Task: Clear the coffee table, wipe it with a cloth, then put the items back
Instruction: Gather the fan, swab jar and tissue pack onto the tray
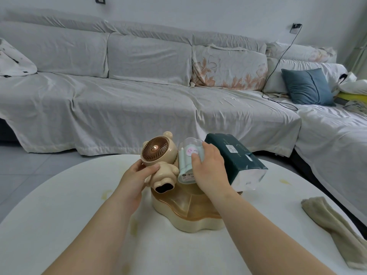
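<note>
Head view. Left hand (137, 173) has thumb and fingers curled round the body of a beige bear-shaped plastic desk fan (158, 155), which is tilted. Right hand (210, 169) wraps a clear cylindrical tub of pale green cotton swabs (187, 155), just right of the fan and touching it. Against the back of the right hand leans a dark green soft tissue pack (238, 157); gripped or only propped, cannot tell. Directly below both grips, a beige flower-shaped tray with an amber lid (188, 213) sits on the white round coffee table (59, 215). Well right of the right hand lies an olive cloth (333, 225), untouched.

Progress, by judgement: clearing is only starting. Yellowish stains (135, 228) show, so wiping and putting back are still to do.

Count: one fan, one tub, one tissue pack, one tray, one cloth; at least three stains.
</note>
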Demonstrator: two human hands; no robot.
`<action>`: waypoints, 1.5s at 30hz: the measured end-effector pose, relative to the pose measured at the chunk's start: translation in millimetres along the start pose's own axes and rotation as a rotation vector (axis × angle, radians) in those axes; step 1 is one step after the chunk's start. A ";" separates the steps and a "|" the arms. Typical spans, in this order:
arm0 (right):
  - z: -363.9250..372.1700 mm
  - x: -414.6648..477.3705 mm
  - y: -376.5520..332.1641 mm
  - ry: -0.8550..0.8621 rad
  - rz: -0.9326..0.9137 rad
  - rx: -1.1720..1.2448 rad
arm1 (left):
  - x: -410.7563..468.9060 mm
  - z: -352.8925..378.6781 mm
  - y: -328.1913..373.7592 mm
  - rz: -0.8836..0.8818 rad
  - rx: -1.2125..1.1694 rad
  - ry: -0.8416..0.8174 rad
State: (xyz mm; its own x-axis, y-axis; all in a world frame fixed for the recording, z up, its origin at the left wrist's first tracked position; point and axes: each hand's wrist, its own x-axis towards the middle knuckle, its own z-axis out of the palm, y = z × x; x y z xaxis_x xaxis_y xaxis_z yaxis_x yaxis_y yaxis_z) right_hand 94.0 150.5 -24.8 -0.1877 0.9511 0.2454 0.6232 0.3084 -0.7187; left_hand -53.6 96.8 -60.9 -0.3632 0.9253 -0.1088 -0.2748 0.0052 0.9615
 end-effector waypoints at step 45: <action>-101.9 18.7 129.8 -0.542 0.669 0.807 | 3.8 14.8 1.1 -0.199 0.252 0.043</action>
State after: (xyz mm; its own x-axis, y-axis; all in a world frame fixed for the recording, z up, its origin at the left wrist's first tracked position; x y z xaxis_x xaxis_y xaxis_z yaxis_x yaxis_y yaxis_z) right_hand 248.8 206.5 -47.2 -0.4247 0.7516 -0.5047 0.0961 -0.5169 -0.8507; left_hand -42.1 105.9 -56.5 -0.3632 0.8799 -0.3062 -0.1168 0.2830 0.9520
